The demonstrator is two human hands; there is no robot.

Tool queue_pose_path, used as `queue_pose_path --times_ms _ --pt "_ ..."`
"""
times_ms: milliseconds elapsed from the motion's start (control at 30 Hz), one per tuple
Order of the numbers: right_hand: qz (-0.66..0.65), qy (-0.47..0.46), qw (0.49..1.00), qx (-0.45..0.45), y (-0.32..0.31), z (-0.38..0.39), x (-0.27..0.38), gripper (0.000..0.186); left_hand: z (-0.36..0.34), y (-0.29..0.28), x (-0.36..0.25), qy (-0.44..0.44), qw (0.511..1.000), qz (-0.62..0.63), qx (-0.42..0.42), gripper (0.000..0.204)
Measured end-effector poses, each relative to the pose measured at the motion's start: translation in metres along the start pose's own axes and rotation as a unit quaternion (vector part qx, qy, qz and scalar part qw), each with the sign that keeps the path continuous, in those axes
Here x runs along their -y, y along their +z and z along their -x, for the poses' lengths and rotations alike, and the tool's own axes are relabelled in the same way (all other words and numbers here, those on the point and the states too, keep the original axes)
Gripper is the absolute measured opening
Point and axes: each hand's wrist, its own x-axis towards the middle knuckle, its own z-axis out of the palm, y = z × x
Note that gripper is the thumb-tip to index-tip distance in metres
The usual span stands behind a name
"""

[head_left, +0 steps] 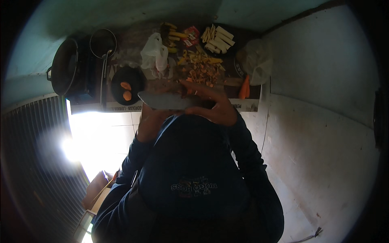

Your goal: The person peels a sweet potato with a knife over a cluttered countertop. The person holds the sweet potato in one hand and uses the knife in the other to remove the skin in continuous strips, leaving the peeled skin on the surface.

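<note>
A broad-bladed knife lies level in front of my body, its rounded tip to the left. My right hand is closed around its handle end, with the thumb low and the fingers curled above. Beneath the blade is my left hand, its fingers mostly hidden by the metal. A small brownish thing beside my right fingers is too dark to make out. Just beyond the hands lies a heap of orange and yellow peelings. Two orange pieces, apparently peeled carrot, rest on a black plate to the left.
Whole carrots lie at the table's right edge near a clear plastic bag. Pale cut sticks fill a dark plate at the back. A white bag, red packet, strainer and wok stand around. A wall bounds the right.
</note>
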Motion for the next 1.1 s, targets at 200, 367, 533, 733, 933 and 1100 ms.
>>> queue_pose_path --times_ms 200,367,533,733,933,1100 --pt "-0.038 -0.038 0.996 -0.067 0.017 -0.008 -0.004 0.062 -0.008 0.002 0.017 0.148 0.965 -0.197 -0.092 0.042" --pt "-0.016 0.004 1.000 -0.016 0.009 -0.009 0.000 0.061 -0.019 -0.010 0.007 -0.002 1.000 0.007 -0.028 0.032" --pt "0.035 0.012 0.999 0.037 -0.002 -0.007 -0.003 0.060 -0.008 -0.030 0.014 -0.019 0.986 0.138 0.094 0.048" --pt "-0.083 -0.014 0.996 -0.043 0.016 -0.005 -0.012 0.053 -0.003 -0.012 0.018 0.061 0.993 -0.101 -0.015 0.038" --pt "-0.165 0.027 0.985 -0.035 0.018 -0.003 -0.010 0.048 0.001 -0.006 0.014 -0.005 0.996 -0.072 -0.049 0.034" --pt "0.002 0.026 1.000 0.016 -0.001 0.008 -0.005 0.053 -0.035 -0.050 0.041 -0.084 0.983 -0.068 0.150 0.036"
